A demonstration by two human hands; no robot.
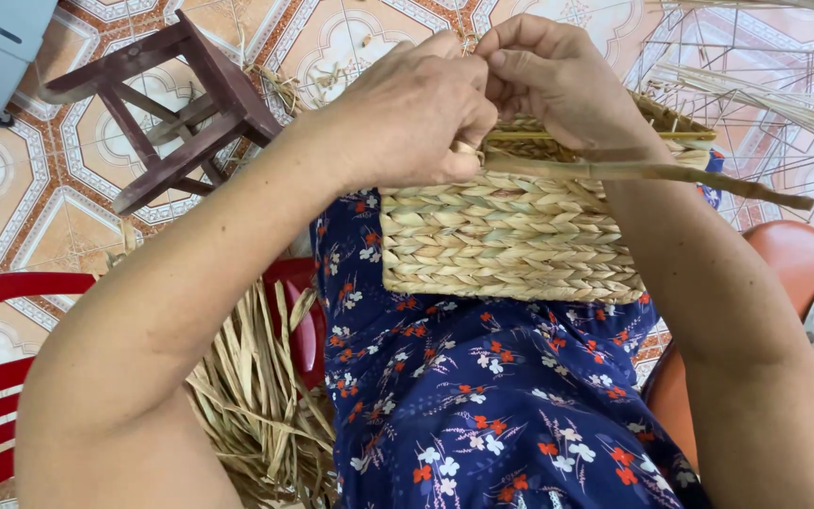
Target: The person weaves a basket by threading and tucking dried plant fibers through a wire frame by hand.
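The woven basket (511, 240) rests on my lap, light and a little springy. My left hand (407, 118) is pinched closed on the rim, and my right hand (558, 80) is closed on a dry, stiff straw strand (652, 172). I judge it brittle, best gripped near the rim.

1. Basket (511, 245): plaited dried straw, matt, coarse, ribbed.
2. Loose strand (671, 174): dry fibre, dull.
3. Dress (492, 396): soft printed cloth, matt.
4. Stool (176, 104): dark painted wood, worn.
5. Chair (11, 292): red plastic, glossy.
6. Floor (30, 188): glazed patterned tile, smooth.
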